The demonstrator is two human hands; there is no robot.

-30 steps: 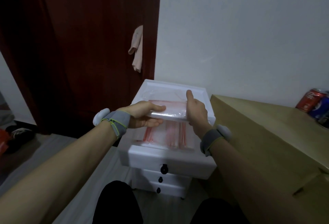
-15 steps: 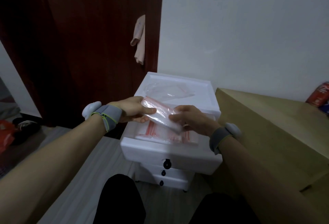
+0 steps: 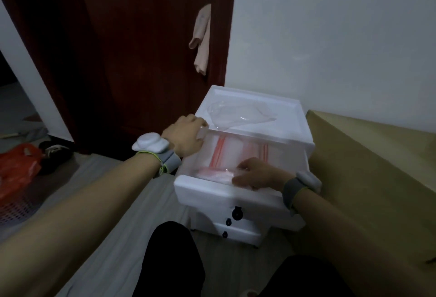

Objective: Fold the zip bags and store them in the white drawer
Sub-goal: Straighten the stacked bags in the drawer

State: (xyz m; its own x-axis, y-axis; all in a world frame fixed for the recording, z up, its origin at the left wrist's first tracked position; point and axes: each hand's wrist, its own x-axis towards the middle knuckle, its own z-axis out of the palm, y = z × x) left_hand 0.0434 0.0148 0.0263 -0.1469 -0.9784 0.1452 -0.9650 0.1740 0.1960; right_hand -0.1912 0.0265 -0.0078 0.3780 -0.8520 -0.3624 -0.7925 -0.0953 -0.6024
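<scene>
The white drawer (image 3: 207, 190) of a small white cabinet is pulled out toward me. My right hand (image 3: 257, 174) is inside it near the front wall, gripping a folded zip bag (image 3: 215, 174) with red strips. Flat zip bags (image 3: 230, 150) with red seal lines lie further back in the drawer. On the cabinet top rests a crumpled clear zip bag (image 3: 238, 117). My left hand (image 3: 186, 136) is at the cabinet's left front corner, fingers curled on the clear bag's edge.
A tan cardboard box (image 3: 368, 169) stands close on the right of the cabinet. Two closed lower drawers (image 3: 236, 228) with black knobs sit below. A dark red door (image 3: 132, 49) with a hanging cloth is behind; an orange bag (image 3: 16, 167) and shoes lie on the floor at left.
My right hand has carried the folded bag down into the drawer's front part. My left hand let go of it and moved up to the cabinet top's left edge.
</scene>
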